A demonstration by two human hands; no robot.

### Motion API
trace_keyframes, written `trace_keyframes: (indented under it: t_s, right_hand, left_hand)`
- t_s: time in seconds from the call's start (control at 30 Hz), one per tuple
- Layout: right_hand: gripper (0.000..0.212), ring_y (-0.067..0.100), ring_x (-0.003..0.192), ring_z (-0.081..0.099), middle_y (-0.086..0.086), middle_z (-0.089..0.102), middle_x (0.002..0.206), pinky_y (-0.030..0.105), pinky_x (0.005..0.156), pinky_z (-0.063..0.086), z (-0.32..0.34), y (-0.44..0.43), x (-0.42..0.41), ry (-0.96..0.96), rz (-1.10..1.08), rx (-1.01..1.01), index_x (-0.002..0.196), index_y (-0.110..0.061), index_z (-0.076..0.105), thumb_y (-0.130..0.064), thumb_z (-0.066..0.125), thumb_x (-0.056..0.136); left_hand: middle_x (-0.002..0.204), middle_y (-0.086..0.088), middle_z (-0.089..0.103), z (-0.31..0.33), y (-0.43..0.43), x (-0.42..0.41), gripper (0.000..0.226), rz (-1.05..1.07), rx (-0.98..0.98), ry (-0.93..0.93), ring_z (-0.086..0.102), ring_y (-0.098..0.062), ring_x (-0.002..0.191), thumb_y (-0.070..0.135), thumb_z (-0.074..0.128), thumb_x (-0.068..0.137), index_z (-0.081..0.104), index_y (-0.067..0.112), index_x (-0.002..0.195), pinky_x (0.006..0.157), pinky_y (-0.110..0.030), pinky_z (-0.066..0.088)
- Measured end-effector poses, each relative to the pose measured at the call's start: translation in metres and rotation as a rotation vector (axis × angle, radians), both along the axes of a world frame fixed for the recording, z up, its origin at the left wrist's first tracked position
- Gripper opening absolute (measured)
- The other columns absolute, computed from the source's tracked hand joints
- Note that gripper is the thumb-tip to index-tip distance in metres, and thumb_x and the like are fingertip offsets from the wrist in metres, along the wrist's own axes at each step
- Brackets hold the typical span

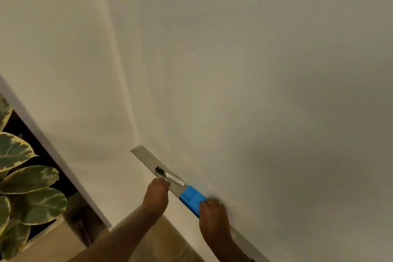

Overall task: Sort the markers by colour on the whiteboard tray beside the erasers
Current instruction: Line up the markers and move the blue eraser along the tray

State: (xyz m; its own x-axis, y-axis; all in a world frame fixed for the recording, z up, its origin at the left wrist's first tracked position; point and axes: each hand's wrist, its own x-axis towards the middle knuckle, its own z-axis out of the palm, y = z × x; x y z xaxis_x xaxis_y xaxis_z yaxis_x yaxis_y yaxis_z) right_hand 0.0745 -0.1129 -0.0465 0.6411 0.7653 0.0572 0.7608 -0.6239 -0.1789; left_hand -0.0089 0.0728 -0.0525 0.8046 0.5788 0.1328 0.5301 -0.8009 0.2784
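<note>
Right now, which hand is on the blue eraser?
The right hand. It rests on the near end of the blue eraser in the tray. The left hand is by the black-capped marker instead.

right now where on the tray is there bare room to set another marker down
The clearest free patch is the tray stretch between its far end and the black-capped marker. Right of the right hand the tray also runs on bare. The middle is crowded: marker, left hand and blue eraser sit close together, with only a short gap between marker and eraser.
</note>
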Motion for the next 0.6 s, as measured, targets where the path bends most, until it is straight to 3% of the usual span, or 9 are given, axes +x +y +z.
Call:
trace_keyframes:
  t_s: [0.17, 0.27, 0.43, 0.5, 0.53, 0.6]
  right_hand:
    - [0.038, 0.014, 0.055, 0.061, -0.003, 0.063, 0.062, 0.023, 0.05, 0.052, 0.0, 0.069, 0.013, 0.038, -0.022, 0.008, 0.062, -0.02, 0.067, -0.017, 0.09, 0.033]
    - [0.033, 0.014, 0.063, 0.062, -0.003, 0.065, 0.069, 0.023, 0.057, 0.052, 0.0, 0.103, 0.014, 0.083, 0.0, -0.002, 0.072, -0.019, 0.067, -0.014, 0.087, 0.046]
    - [0.03, 0.009, 0.057, 0.061, -0.005, 0.064, 0.063, 0.015, 0.05, 0.048, 0.002, 0.137, 0.013, 0.154, 0.0, -0.005, 0.07, -0.02, 0.068, -0.013, 0.089, 0.049]
    - [0.017, 0.019, 0.083, 0.065, 0.006, 0.068, 0.089, 0.024, 0.071, 0.052, 0.005, 0.148, 0.015, 0.193, 0.004, -0.047, 0.093, -0.01, 0.067, -0.006, 0.07, 0.077]
    - [0.02, 0.024, 0.099, 0.06, 0.011, 0.064, 0.106, 0.029, 0.084, 0.049, 0.003, 0.153, 0.016, 0.189, 0.011, -0.123, 0.108, -0.005, 0.061, -0.005, 0.055, 0.089]
    - [0.027, 0.027, 0.114, 0.052, 0.015, 0.056, 0.123, 0.033, 0.096, 0.043, -0.004, 0.161, 0.02, 0.112, 0.046, -0.178, 0.122, -0.001, 0.05, -0.006, 0.042, 0.097]
  left_hand:
    - [0.075, -0.006, 0.069, -0.002, 0.061, 0.019, 0.027, 0.001, -0.089, -0.011, 0.063, -0.024, 0.068, -0.011, 0.071, 0.06, 0.072, 0.011, 0.076, 0.061, -0.03, 0.055]
    - [0.081, -0.011, 0.068, 0.0, 0.088, 0.028, 0.025, -0.02, -0.125, 0.034, 0.062, -0.029, 0.076, -0.011, 0.062, 0.066, 0.07, 0.008, 0.08, 0.07, -0.035, 0.056]
    - [0.087, -0.015, 0.069, -0.013, 0.113, 0.037, 0.022, -0.096, -0.144, 0.087, 0.064, -0.033, 0.08, -0.01, 0.065, 0.067, 0.069, 0.001, 0.086, 0.073, -0.038, 0.054]
    - [0.08, -0.012, 0.07, -0.02, 0.123, 0.04, 0.023, -0.148, -0.14, 0.115, 0.065, -0.031, 0.074, -0.008, 0.072, 0.061, 0.071, 0.004, 0.081, 0.067, -0.036, 0.056]
    - [0.078, -0.009, 0.07, -0.023, 0.127, 0.041, 0.023, -0.168, -0.136, 0.132, 0.066, -0.028, 0.07, -0.005, 0.075, 0.06, 0.072, 0.007, 0.079, 0.065, -0.034, 0.057]
    - [0.075, -0.005, 0.07, -0.028, 0.134, 0.044, 0.023, -0.199, -0.134, 0.149, 0.066, -0.024, 0.067, 0.0, 0.077, 0.06, 0.072, 0.013, 0.078, 0.063, -0.032, 0.057]
